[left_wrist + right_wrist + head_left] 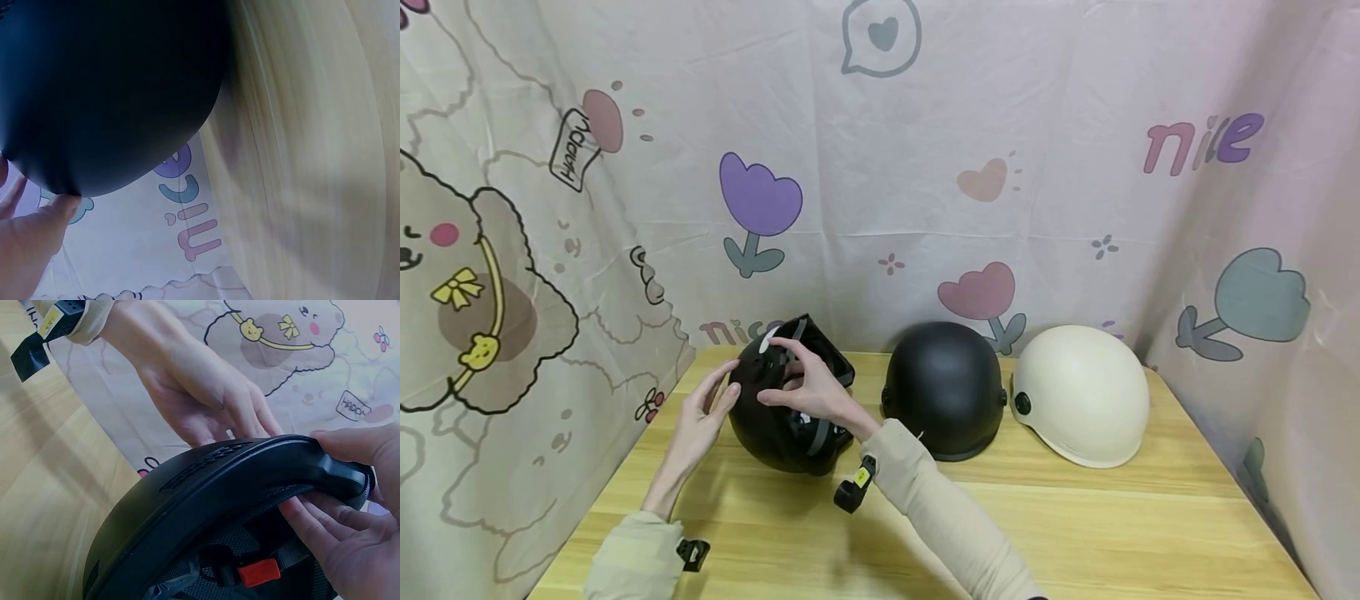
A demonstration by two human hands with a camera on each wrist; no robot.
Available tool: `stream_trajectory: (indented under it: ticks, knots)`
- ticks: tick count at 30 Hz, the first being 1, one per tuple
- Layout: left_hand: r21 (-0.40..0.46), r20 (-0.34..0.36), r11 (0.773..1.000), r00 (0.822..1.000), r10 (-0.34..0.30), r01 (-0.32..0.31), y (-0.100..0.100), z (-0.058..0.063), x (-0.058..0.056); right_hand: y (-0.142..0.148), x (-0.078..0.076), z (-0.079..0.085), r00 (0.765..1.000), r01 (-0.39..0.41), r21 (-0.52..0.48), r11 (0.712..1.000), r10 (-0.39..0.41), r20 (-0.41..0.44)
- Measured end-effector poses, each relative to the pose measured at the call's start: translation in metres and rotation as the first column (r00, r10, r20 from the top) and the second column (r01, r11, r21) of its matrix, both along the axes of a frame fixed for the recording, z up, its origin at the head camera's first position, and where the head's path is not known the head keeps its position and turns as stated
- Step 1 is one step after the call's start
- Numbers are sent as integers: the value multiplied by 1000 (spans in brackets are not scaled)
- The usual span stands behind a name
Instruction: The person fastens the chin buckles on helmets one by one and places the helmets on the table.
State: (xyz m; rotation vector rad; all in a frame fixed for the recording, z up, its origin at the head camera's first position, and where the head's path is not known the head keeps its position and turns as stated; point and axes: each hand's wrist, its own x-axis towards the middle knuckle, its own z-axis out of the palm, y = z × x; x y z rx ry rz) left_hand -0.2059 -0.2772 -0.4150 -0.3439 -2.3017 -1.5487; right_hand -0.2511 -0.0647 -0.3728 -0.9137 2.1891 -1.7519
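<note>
From where I stand, a black hard-shelled helmet (752, 429) is at the back left corner area of the light wood-grain table (1075, 525), between the person's two hands. It is tipped over, its opening turned toward the person's right. Whether its underside touches the tabletop I cannot tell.

Left hand (696, 427): at the outer shell, on the side nearer the table's left edge. Fingers extended and loosely spread, thumb apart from them; the thumb tip touches the shell. The hand lies against the helmet without wrapping round it.

Right hand (822, 392): at the rim on the opposite side, partly closed. The thumb lies on the outside and the fingers reach inside, so the rim is pinched between them.

Visible on the helmet: dark vent slots (209, 465) in the shell and, inside, a red plastic buckle (259, 573) on dark webbing.

Beside it, along the back edge, sits a smooth matte black helmet (943, 387), upright, near the middle. A cream-coloured helmet (1082, 392) with a round black side fitting stands just beside that one, near the back right corner. Neither is touched by a hand. Pale cloth (865, 150) printed with flowers and hearts hangs behind.
</note>
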Motion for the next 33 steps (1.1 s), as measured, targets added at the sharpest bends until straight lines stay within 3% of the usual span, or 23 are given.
stream_trajectory:
  ticks: [5,14,25,33]
  knots:
    - [47,41,999,999,7,-9,1,3,-1,2,-1,0,1000,12,-36,999,-11,10]
    - [63,43,998,999,25,-28,-1,5,-4,4,1,0,997,21,-116,993,-13,74]
    - [33,121,998,991,48,-52,-3,11,0,4,0,-3,991,12,-234,972,19,131]
    - [26,109,998,992,57,-60,-3,14,-3,5,-2,-7,982,12,-331,944,52,183]
